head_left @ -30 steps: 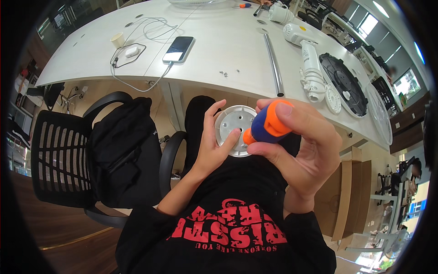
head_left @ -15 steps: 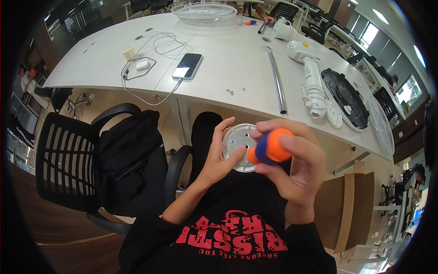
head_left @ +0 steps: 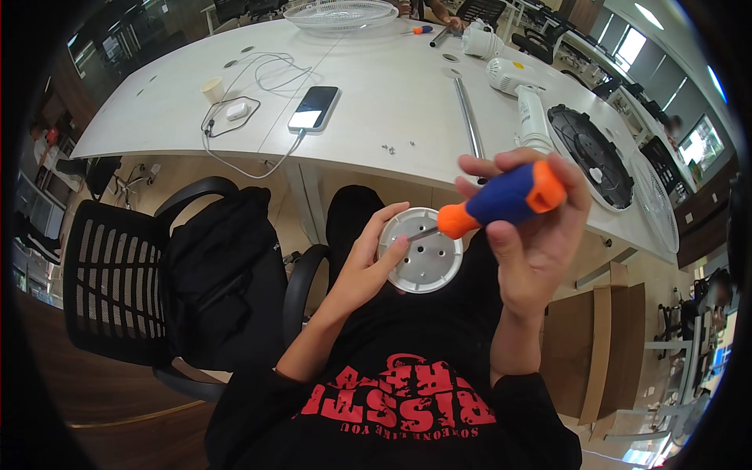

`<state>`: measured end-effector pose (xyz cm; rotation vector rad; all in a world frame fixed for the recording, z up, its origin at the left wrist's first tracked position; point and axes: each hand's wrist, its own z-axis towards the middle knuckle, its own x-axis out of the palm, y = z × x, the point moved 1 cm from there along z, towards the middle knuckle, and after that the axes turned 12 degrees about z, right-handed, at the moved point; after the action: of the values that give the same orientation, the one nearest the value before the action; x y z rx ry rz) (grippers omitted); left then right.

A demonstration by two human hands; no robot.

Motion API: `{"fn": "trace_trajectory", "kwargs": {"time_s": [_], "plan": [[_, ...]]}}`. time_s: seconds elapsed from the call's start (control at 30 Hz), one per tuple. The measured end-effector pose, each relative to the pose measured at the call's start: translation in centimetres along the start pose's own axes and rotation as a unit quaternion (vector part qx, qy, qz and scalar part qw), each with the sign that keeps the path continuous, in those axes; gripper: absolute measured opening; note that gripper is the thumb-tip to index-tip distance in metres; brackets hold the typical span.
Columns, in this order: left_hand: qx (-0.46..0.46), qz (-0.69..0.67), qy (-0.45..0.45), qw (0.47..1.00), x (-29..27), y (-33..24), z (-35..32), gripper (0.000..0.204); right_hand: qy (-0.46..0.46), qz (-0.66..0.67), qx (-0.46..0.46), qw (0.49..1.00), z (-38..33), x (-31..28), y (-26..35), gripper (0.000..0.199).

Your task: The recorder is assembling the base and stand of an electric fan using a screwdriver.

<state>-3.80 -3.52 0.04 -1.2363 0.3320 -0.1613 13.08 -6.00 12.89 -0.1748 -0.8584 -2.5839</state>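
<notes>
My left hand (head_left: 359, 266) grips a round white plastic disc (head_left: 429, 274) by its left side, thumb over the face and fingers along the rim. The disc has a raised rim and several holes, and sits above my lap. In my right hand (head_left: 539, 262) is a screwdriver (head_left: 505, 200) with a blue and orange handle. Its thin shaft slants down to the left over the disc, the tip close to my left thumb. Whether the tip sits in a hole or on a screw, I cannot tell.
On the white table (head_left: 376, 94) lie several small screws (head_left: 388, 149), a metal tube (head_left: 468, 117), a phone (head_left: 315, 108), a white fan body (head_left: 513, 77) and a black round grille part (head_left: 587, 145). A mesh chair (head_left: 117, 282) stands left. Across the table, another person's hand (head_left: 452, 21) shows.
The screwdriver has tipped over to the right and its shaft now shows. My right hand has shifted right and up; more of the disc's face is visible.
</notes>
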Motion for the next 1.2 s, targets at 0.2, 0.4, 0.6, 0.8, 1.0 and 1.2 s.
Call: {"fn": "trace_trajectory", "kwargs": {"time_s": [0.2, 0.4, 0.6, 0.8, 1.0, 1.2], "plan": [[-0.152, -0.224, 0.083, 0.959, 0.0, -1.6, -0.1, 0.053, 0.046, -0.037, -0.014, 0.998, 0.0, -0.1, -0.7, 0.066], [-0.163, -0.245, 0.09, 0.952, -0.1, -1.0, 0.1, 0.055, 0.05, -0.071, -0.006, 0.996, 0.0, -0.3, -0.6, 0.068], [-0.153, -0.246, 0.083, 0.953, 0.0, -0.8, 0.1, 0.054, 0.071, -0.074, -0.013, 0.995, 0.0, -0.3, -1.0, 0.065], [-0.161, -0.243, 0.082, 0.953, 0.0, -0.4, -0.1, 0.053, 0.086, -0.103, -0.008, 0.991, 0.0, -0.1, -1.0, 0.065], [-0.155, -0.24, 0.082, 0.955, 0.0, -0.6, 0.0, 0.052, 0.085, -0.098, 0.0, 0.992, -0.1, 0.1, -1.2, 0.062], [-0.142, -0.23, 0.089, 0.959, -0.1, -0.6, 0.1, 0.048, 0.088, -0.091, 0.025, 0.992, 0.4, 0.4, -0.9, 0.057]]}}
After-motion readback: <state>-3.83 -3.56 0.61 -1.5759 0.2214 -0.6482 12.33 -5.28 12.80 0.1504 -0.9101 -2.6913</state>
